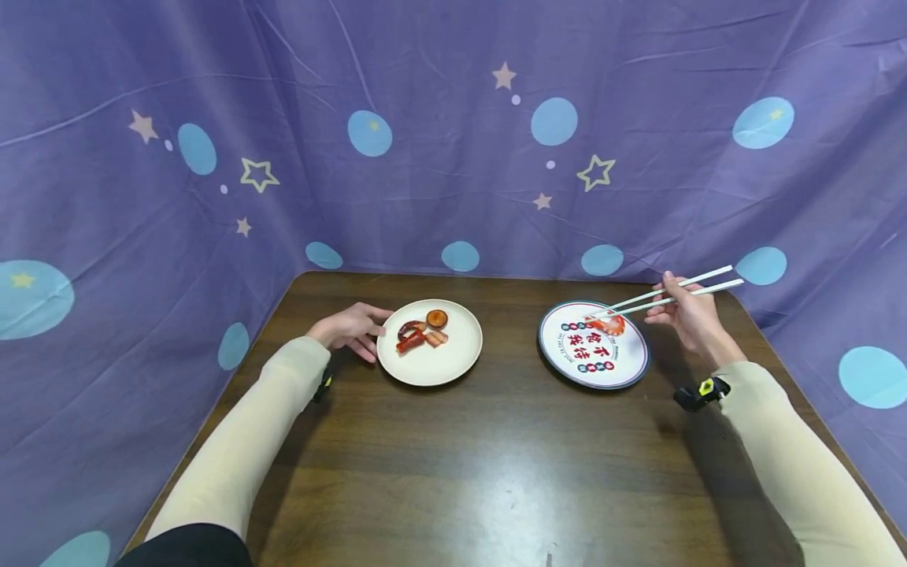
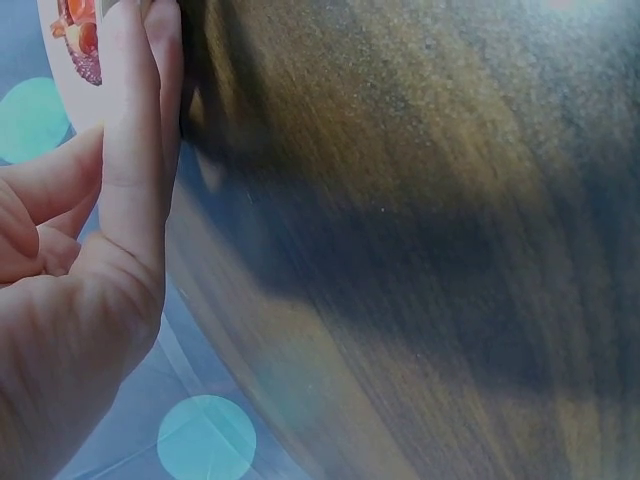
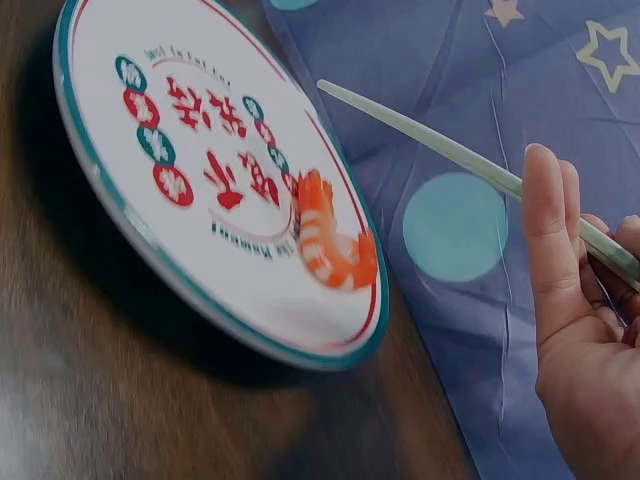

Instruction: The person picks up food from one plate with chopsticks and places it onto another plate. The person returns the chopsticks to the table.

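My left hand (image 1: 352, 327) touches the left rim of a cream plate (image 1: 457, 358), its fingers fairly straight in the left wrist view. Several food pieces sit on that plate: a round brown slice (image 1: 436, 319), a dark red curled piece like a tentacle, a red chunk (image 1: 410, 342) and a striped strip (image 1: 436, 339). On the right, my right hand (image 1: 693, 316) holds a pair of pale chopsticks (image 1: 716, 273). Their tips are over the patterned plate (image 1: 563, 364), near an orange-and-white shrimp (image 3: 325, 240) lying by its rim. Only one chopstick is distinct in the right wrist view.
Both plates stand on a dark brown wooden table (image 1: 425, 441), with a stretch of tabletop between them. A purple curtain (image 1: 439, 197) with stars and blue ovals hangs behind the table and along its sides. Each wrist wears a small black device.
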A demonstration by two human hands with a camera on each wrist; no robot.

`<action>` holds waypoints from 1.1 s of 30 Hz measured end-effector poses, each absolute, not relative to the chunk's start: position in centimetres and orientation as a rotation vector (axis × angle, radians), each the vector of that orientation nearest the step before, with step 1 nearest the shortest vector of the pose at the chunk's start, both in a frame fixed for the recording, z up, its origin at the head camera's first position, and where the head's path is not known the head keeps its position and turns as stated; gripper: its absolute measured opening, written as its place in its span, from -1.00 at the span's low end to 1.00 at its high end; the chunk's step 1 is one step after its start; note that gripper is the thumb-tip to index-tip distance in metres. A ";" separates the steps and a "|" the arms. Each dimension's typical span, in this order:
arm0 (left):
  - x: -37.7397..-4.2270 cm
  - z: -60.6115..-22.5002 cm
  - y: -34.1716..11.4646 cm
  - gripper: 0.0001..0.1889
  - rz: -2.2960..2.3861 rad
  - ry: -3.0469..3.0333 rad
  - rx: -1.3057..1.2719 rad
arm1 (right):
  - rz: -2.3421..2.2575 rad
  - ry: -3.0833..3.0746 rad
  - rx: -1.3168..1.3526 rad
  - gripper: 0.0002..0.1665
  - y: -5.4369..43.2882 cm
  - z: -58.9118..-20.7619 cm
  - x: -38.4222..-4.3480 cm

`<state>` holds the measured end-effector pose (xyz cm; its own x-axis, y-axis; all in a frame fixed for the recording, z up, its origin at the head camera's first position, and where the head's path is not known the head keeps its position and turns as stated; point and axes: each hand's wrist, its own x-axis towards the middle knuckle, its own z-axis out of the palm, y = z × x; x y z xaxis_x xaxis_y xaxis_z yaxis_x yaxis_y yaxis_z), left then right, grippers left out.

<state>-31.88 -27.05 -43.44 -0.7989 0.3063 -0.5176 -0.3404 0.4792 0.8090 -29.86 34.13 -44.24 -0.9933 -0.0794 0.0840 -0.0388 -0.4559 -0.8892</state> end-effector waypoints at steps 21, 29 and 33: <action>-31.8 -43.4 -26.9 -0.36 1.349 2.109 -0.037 | -2.702 1.672 -0.208 -0.62 37.2 -45.3 -28.6; -31.6 -43.3 -27.0 -0.36 1.333 2.115 -0.030 | -2.679 1.779 -0.200 -0.65 36.9 -45.6 -28.8; -31.8 -43.2 -27.0 -0.36 1.336 2.111 -0.038 | -2.650 1.846 -0.203 -0.66 36.4 -45.5 -28.9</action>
